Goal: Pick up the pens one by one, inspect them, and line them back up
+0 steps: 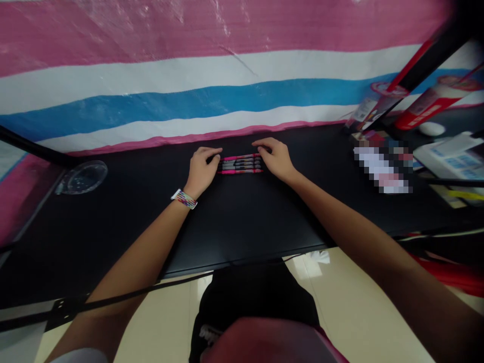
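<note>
Several pens [241, 164] with pink and dark parts lie side by side in a row on the black table [227, 217], pointing left to right. At their left ends is my left hand [203, 169], with thumb and index finger apart and a patterned band on the wrist. My right hand [275, 157] is at the right ends, its thumb and index finger curved around the pen tips. Both hands rest on the table, on either side of the row. The other fingers of each hand are mostly hidden.
A clear plastic lid [83, 176] lies at the left. At the right stand a cup with a red straw [374, 108] and a red and white cup [431, 103], near a white rounded object [431, 129] and a white box [454, 156]. A striped sheet [212, 101] hangs behind.
</note>
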A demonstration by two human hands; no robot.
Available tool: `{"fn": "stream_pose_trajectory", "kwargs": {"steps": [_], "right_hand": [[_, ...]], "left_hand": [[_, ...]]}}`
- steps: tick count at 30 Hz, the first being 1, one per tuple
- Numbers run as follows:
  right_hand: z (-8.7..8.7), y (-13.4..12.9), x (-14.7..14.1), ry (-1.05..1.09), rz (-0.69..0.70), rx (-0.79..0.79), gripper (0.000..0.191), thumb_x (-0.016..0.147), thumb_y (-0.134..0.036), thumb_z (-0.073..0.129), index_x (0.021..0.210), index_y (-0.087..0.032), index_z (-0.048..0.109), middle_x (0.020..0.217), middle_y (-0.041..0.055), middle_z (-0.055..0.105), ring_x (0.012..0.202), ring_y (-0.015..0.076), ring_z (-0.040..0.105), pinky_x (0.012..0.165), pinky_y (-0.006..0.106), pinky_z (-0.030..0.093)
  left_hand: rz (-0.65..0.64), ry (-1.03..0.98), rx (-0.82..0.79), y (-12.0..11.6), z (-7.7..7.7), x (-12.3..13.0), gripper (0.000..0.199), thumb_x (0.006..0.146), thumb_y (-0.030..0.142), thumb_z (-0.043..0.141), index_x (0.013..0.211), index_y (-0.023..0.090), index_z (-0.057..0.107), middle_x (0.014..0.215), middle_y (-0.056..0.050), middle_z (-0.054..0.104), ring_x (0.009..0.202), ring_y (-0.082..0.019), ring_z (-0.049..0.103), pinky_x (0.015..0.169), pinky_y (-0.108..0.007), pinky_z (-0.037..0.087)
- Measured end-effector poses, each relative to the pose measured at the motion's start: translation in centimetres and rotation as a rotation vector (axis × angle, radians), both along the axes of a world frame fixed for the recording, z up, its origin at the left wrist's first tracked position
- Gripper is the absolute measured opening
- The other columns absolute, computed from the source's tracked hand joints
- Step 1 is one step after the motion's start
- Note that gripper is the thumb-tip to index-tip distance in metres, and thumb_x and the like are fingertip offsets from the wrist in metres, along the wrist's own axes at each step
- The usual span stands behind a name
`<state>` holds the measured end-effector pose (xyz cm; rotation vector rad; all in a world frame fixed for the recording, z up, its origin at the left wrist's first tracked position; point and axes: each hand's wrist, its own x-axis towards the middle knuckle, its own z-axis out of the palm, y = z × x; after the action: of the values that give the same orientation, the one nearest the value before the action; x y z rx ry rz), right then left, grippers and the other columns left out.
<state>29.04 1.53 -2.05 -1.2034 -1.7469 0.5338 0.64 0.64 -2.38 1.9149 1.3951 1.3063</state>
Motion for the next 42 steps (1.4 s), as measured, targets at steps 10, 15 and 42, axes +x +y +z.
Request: {"fn": "stream_pose_trajectory", "kwargs": {"steps": [10,15,42], "right_hand": [[-1.3,-0.5,-2.9,0.333,0.013,-0.147,0.045,0.093,-0.027,0.060,0.132,-0.031,0.081,0.150,0.0026,0.077,0.150,0.0309,0.064,0.133,0.053,0.046],[-1.3,-0.3,-2.7,0.361,0.072,-0.155,0.045,0.090,-0.022,0.061,0.130,-0.029,0.082,0.152,0.0034,0.076,0.155,0.0290,0.061,0.137,0.050,0.040],[1.6,-3.6,-2.5,-0.488,0.513,0.507,0.010,0.099,-0.020,0.069,0.098,-0.021,0.079,0.094,0.0096,0.074,0.103,0.0335,0.059,0.091,0.053,0.050]], "left_hand": [[-0.131,-0.433,-0.152,-0.7,-1.0,3.0,0.040,0.104,0.055,0.071,0.137,0.032,0.076,0.158,-0.006,0.070,0.159,-0.032,0.056,0.137,-0.051,0.038],[-0.112,-0.479,-0.179,-1.9,-0.5,3.8,0.031,0.105,0.047,0.068,0.130,0.030,0.076,0.149,-0.005,0.073,0.151,-0.030,0.062,0.135,-0.048,0.041],[-0.035,0.016,0.113,-2.9,2.1,2.4,0.026,0.112,0.042,0.058,0.120,0.029,0.078,0.131,-0.008,0.079,0.128,-0.028,0.070,0.119,-0.048,0.051]]}}
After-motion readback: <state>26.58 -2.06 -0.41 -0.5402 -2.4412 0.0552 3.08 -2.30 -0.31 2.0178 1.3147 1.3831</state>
